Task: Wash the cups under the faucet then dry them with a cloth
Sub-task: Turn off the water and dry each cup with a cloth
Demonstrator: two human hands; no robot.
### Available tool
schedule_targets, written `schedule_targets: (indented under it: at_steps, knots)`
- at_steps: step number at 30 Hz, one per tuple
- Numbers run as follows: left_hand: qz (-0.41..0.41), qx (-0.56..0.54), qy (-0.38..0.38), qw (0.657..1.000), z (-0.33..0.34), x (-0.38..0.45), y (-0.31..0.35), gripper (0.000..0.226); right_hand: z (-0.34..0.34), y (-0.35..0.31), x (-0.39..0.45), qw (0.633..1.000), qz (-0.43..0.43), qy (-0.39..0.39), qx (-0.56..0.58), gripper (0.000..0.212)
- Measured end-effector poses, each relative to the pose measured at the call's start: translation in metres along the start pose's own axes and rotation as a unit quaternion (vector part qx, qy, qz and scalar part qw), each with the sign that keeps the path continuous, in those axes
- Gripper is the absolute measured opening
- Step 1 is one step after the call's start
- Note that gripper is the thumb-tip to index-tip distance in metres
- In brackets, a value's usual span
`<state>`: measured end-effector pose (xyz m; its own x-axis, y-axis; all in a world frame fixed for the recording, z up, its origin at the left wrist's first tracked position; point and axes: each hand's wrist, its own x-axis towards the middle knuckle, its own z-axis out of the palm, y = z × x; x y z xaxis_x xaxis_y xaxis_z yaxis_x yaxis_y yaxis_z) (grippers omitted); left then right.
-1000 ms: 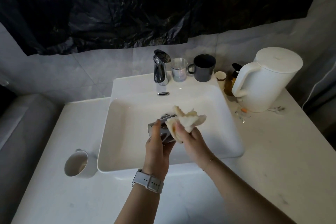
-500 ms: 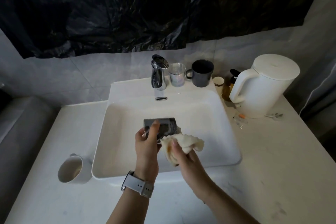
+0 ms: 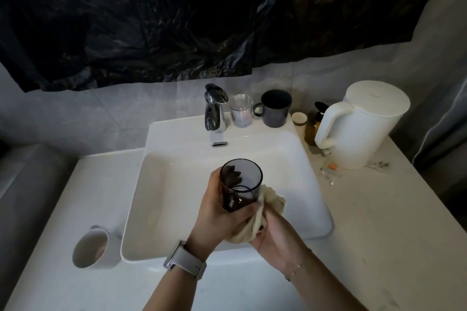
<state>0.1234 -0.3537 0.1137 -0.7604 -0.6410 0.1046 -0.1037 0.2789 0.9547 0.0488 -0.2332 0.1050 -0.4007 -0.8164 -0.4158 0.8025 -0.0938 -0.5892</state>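
My left hand [image 3: 214, 214] grips a dark smoked glass cup [image 3: 240, 184] upright over the white sink [image 3: 161, 184], its mouth facing up toward me. My right hand [image 3: 275, 235] holds a cream cloth [image 3: 267, 207] bunched against the cup's lower right side. The chrome faucet [image 3: 214, 111] stands at the sink's back edge; no water is visible. A clear glass [image 3: 241, 113] and a dark grey mug [image 3: 275, 108] stand right of the faucet. A white mug [image 3: 91, 247] lies on its side on the counter, left of the sink.
A white kettle [image 3: 361, 126] stands at the back right, with an amber bottle [image 3: 312, 126] and a small jar [image 3: 299, 118] beside it. Small bits of litter [image 3: 331, 171] lie on the counter near the kettle. Black plastic sheeting covers the wall above.
The cup was turned from lying sideways to upright in my left hand. The cloth moved from over the cup's end to its lower right side.
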Motion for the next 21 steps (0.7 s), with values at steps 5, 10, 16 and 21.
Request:
schedule_targets:
  at_steps: [5, 10, 16, 21]
  knots:
    - [0.046, 0.068, -0.018, 0.996, -0.014, 0.002, 0.006, 0.080, -0.015, -0.020, -0.007, 0.983, -0.096, 0.102, -0.118, 0.039]
    - [0.046, 0.101, -0.105, 0.988, -0.029, 0.008, 0.001, 0.079, -0.012, -0.056, -0.005, 0.968, -0.137, 0.124, -0.172, 0.026]
    - [0.032, 0.177, -0.149, 0.972, -0.027, 0.020, 0.006, 0.091, 0.007, -0.051, 0.001, 0.954, -0.049, 0.017, -0.297, 0.031]
    - [-0.037, 0.115, -0.134, 0.984, -0.035, 0.022, 0.000, 0.085, 0.003, -0.053, 0.011, 0.963, 0.038, -0.035, -0.266, 0.037]
